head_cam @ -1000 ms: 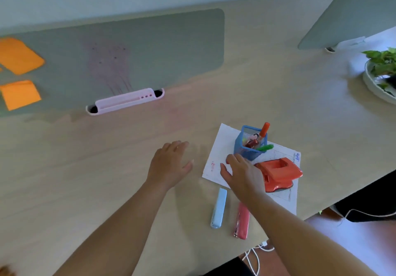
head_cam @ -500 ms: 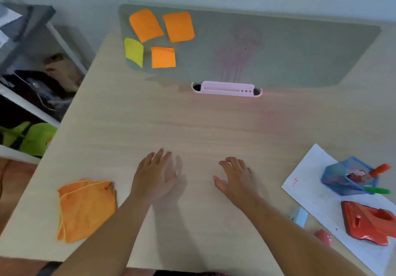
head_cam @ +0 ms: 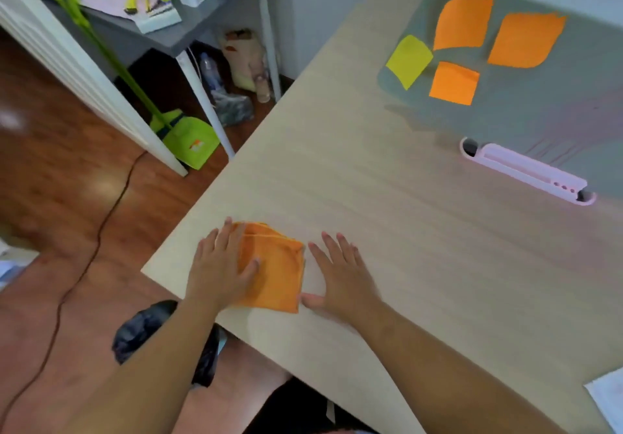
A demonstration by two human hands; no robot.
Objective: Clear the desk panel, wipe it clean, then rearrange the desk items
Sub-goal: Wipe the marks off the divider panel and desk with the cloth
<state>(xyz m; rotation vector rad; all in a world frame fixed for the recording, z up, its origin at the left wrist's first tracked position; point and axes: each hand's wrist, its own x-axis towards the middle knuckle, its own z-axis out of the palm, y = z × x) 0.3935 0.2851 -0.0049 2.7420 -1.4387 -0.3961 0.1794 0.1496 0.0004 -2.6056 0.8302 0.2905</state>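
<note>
The left hand (head_cam: 220, 270) lies flat with its fingers spread over the near-left part of the folded orange cloth (head_cam: 276, 268), gripping nothing. The right hand (head_cam: 340, 275) is splayed on the bare desk (head_cam: 387, 231) just beside the cloth's right edge, thumb by its near corner, also empty.

The cloth sits near the desk's front-left corner, well apart from the grey panel (head_cam: 546, 103). The panel carries a pink tray (head_cam: 526, 170), three orange notes (head_cam: 455, 83) and a yellow one (head_cam: 409, 61), so these probably want peeling off first. To pick the cloth up well, pinch all the folds together so it stays a firm pad.

The panel's right side is cut off, and a white sheet (head_cam: 608, 400) barely shows at the frame's edge. Pinkish streaks above the tray are too blurred to identify.
</note>
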